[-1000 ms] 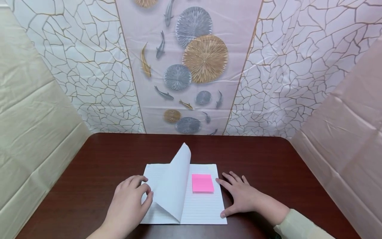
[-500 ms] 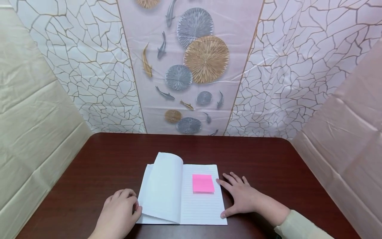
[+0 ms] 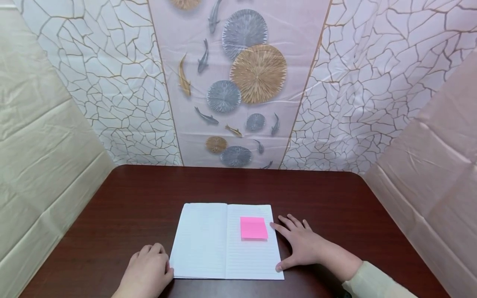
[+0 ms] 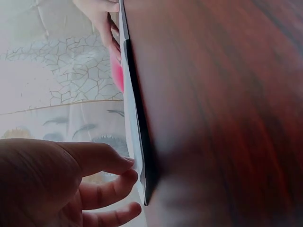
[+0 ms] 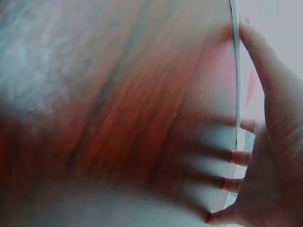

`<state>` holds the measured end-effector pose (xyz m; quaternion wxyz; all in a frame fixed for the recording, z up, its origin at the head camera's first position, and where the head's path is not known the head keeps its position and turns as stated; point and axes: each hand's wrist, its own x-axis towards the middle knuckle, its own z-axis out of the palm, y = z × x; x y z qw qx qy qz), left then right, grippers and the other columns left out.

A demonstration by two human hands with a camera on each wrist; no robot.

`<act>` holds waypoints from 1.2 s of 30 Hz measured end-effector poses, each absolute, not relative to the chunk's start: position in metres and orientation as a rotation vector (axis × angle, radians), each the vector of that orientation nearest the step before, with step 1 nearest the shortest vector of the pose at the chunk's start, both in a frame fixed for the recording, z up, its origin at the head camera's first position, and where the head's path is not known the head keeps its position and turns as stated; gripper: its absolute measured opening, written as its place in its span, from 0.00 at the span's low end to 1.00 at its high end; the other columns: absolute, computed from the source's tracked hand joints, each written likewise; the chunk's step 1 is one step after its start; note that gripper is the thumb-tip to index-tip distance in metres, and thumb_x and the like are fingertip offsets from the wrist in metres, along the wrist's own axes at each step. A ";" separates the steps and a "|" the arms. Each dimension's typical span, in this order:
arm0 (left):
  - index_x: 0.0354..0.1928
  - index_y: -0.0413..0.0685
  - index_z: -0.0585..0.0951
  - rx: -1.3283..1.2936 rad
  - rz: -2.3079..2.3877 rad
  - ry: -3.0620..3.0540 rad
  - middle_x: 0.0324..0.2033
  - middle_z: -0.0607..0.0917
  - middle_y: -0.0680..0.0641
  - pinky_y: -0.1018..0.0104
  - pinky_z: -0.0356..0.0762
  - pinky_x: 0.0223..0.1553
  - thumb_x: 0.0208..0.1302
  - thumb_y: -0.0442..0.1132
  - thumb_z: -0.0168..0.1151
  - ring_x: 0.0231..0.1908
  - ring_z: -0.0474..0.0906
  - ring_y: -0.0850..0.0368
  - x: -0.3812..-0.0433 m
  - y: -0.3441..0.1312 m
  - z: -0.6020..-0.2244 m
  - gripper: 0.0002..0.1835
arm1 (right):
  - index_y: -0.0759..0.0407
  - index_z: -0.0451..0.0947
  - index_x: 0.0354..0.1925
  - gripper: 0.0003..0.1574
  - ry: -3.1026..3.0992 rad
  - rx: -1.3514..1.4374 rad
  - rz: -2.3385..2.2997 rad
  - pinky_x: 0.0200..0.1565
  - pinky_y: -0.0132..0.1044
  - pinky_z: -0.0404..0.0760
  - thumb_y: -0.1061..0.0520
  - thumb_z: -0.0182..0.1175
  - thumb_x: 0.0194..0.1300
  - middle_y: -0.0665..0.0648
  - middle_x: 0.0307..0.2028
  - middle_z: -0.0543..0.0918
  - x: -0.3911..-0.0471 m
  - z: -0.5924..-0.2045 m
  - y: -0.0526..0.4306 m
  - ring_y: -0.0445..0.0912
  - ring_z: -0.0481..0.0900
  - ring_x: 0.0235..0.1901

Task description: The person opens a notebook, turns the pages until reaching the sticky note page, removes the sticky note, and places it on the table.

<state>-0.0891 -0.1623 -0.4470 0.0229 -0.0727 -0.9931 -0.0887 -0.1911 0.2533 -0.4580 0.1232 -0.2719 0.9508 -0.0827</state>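
Observation:
A notebook (image 3: 199, 240) lies spread on the table, lined pages facing up. Stuck on its right-hand page is a pink sticky note pad (image 3: 254, 228). My left hand (image 3: 146, 271) is at the near left corner of the notebook; in the left wrist view its thumb and forefinger pinch the edge of the left page (image 4: 137, 156). At the right edge my right hand (image 3: 303, 244) rests with fingers spread, the forefinger and thumb touching the page border. In the right wrist view those fingertips (image 5: 240, 157) stand on the dark tabletop beside the notebook.
The dark brown table (image 3: 316, 190) has rounded far corners. Behind it hangs a patterned cloth (image 3: 238, 82) with fish and round motifs. Plain beige cloth walls (image 3: 44, 174) enclose both sides.
The lifted page has come down flat onto the left side of the notebook. My left hand has moved left and toward me with it. The right hand has stayed put.

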 end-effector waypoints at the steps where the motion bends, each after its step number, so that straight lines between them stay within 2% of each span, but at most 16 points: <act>1: 0.14 0.58 0.72 -0.233 -0.274 -3.080 0.32 0.75 0.53 0.40 0.73 0.46 0.50 0.42 0.67 0.41 0.73 0.47 -0.089 -0.162 -0.448 0.15 | 0.43 0.55 0.77 0.76 2.771 -0.791 -0.244 0.61 0.76 0.51 0.09 0.58 0.36 0.62 0.75 0.55 -0.191 -0.457 0.253 0.66 0.48 0.74; 10: 0.14 0.55 0.75 -0.266 -0.240 -3.147 0.33 0.75 0.51 0.41 0.73 0.46 0.51 0.42 0.70 0.41 0.74 0.45 -0.093 -0.160 -0.453 0.14 | 0.42 0.55 0.77 0.76 2.760 -0.790 -0.255 0.61 0.76 0.51 0.10 0.59 0.36 0.61 0.75 0.55 -0.192 -0.459 0.255 0.66 0.47 0.74; 15: 0.16 0.56 0.74 -0.265 -0.208 -3.179 0.34 0.76 0.50 0.39 0.72 0.47 0.53 0.44 0.70 0.43 0.74 0.44 -0.094 -0.161 -0.451 0.15 | 0.42 0.56 0.77 0.76 2.781 -0.799 -0.244 0.62 0.76 0.51 0.10 0.59 0.36 0.60 0.75 0.56 -0.192 -0.462 0.257 0.65 0.47 0.74; 20: 0.19 0.57 0.69 -0.269 -0.207 -3.174 0.31 0.72 0.52 0.40 0.73 0.44 0.52 0.46 0.71 0.39 0.72 0.47 -0.095 -0.164 -0.450 0.18 | 0.41 0.56 0.77 0.76 2.781 -0.800 -0.238 0.62 0.76 0.51 0.10 0.59 0.36 0.60 0.75 0.55 -0.192 -0.463 0.256 0.65 0.47 0.74; 23: 0.23 0.58 0.69 -0.283 -0.203 -3.156 0.32 0.73 0.53 0.40 0.73 0.44 0.51 0.47 0.72 0.41 0.73 0.47 -0.096 -0.165 -0.449 0.17 | 0.42 0.56 0.76 0.76 2.782 -0.799 -0.231 0.62 0.76 0.51 0.09 0.59 0.36 0.60 0.75 0.55 -0.192 -0.463 0.256 0.65 0.48 0.74; 29: 0.37 0.54 0.81 -0.309 -0.206 -3.133 0.43 0.79 0.49 0.37 0.70 0.51 0.52 0.45 0.70 0.52 0.74 0.40 -0.102 -0.159 -0.449 0.11 | 0.42 0.56 0.76 0.76 2.778 -0.796 -0.239 0.62 0.76 0.50 0.09 0.59 0.36 0.61 0.75 0.55 -0.192 -0.461 0.256 0.65 0.47 0.74; 33: 0.40 0.52 0.83 -0.320 -0.206 -3.103 0.45 0.80 0.46 0.37 0.69 0.53 0.55 0.46 0.67 0.53 0.73 0.39 -0.106 -0.148 -0.448 0.12 | 0.42 0.55 0.77 0.76 2.770 -0.787 -0.238 0.62 0.76 0.50 0.10 0.59 0.36 0.60 0.75 0.55 -0.192 -0.461 0.255 0.65 0.47 0.74; 36: 0.42 0.49 0.83 -0.341 -0.217 -3.077 0.47 0.80 0.44 0.38 0.68 0.54 0.56 0.50 0.68 0.54 0.73 0.40 -0.110 -0.138 -0.446 0.16 | 0.43 0.56 0.77 0.76 2.766 -0.787 -0.245 0.62 0.76 0.49 0.10 0.60 0.36 0.60 0.75 0.55 -0.192 -0.460 0.254 0.65 0.47 0.74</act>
